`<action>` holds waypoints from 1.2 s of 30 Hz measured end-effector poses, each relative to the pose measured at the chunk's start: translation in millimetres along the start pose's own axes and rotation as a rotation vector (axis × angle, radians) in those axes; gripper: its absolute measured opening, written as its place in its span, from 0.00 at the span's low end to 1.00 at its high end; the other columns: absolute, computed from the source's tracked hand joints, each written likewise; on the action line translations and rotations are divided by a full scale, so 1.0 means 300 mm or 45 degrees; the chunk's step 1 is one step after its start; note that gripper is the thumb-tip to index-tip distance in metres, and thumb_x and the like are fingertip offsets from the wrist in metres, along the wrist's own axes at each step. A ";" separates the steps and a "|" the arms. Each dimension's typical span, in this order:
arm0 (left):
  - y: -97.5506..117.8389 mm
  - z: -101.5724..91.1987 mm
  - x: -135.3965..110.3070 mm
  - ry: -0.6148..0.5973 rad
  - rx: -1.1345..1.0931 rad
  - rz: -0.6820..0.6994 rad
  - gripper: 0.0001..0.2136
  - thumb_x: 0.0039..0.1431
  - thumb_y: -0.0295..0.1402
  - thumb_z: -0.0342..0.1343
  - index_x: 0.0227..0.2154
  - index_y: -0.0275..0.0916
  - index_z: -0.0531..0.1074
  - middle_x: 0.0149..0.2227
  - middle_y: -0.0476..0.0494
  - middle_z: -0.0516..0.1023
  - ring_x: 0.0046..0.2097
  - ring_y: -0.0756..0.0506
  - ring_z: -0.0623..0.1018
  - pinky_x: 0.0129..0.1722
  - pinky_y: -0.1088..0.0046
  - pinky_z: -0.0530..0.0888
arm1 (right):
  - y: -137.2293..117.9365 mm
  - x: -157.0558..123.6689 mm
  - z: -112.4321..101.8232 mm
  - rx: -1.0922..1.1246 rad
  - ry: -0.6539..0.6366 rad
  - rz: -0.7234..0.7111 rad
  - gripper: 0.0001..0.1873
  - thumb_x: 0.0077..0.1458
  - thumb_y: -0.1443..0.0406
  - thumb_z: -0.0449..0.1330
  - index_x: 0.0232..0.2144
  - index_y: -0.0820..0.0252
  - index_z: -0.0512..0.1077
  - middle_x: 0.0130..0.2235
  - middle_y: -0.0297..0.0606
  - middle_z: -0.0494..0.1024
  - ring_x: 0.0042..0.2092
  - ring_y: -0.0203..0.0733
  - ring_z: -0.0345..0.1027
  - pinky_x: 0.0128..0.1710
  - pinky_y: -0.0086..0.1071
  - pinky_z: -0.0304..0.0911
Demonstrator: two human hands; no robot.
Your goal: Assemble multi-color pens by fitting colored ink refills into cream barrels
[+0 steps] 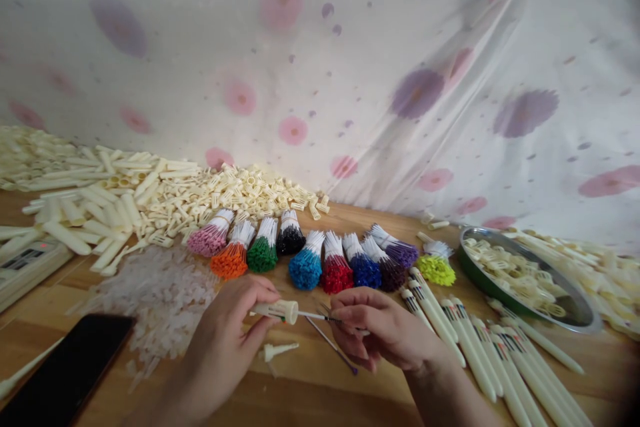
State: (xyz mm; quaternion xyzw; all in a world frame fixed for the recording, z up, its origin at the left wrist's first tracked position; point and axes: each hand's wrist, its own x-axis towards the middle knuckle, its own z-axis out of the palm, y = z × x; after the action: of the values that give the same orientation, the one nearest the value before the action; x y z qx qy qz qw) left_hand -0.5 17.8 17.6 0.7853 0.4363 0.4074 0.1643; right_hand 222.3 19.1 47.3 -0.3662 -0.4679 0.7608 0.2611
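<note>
Head view: collar [289, 311] is pinched by left hand [239, 312], refill [313, 315] by right hand [373, 320], over table [300, 393], near-edge side. Refill is held right of collar, axis left-right, end at collar's mouth; insertion can't be told.

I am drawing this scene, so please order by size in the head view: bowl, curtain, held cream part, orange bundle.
1. Curtain
2. Bowl
3. Orange bundle
4. Held cream part, partly hidden
</note>
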 end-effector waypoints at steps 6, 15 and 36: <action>0.000 0.009 -0.008 0.033 0.021 0.116 0.10 0.52 0.20 0.51 0.33 0.43 0.67 0.35 0.48 0.76 0.38 0.46 0.76 0.38 0.70 0.71 | 0.016 0.009 0.009 0.046 -0.017 0.016 0.16 0.47 0.59 0.57 0.15 0.61 0.59 0.14 0.26 0.64 0.12 0.24 0.56 0.08 0.17 0.44; 0.008 0.013 -0.020 0.012 0.033 0.112 0.10 0.52 0.20 0.51 0.33 0.43 0.66 0.35 0.48 0.75 0.39 0.46 0.75 0.39 0.70 0.71 | 0.039 0.041 0.035 0.138 -0.015 0.067 0.17 0.44 0.57 0.59 0.16 0.60 0.59 0.13 0.26 0.63 0.13 0.25 0.54 0.08 0.17 0.42; 0.009 0.000 -0.005 0.041 -0.162 -0.150 0.07 0.50 0.24 0.54 0.30 0.44 0.68 0.34 0.48 0.76 0.38 0.45 0.76 0.37 0.69 0.74 | 0.031 -0.033 0.067 -1.006 0.486 -0.844 0.09 0.58 0.66 0.56 0.42 0.55 0.69 0.39 0.37 0.72 0.34 0.33 0.65 0.32 0.26 0.63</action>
State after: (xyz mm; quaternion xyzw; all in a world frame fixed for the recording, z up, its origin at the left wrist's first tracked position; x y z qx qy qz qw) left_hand 0.5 14.8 18.6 0.7395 0.4577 0.4365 0.2305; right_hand 211.7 -2.6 47.8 -0.4008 -0.7527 0.3243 0.4094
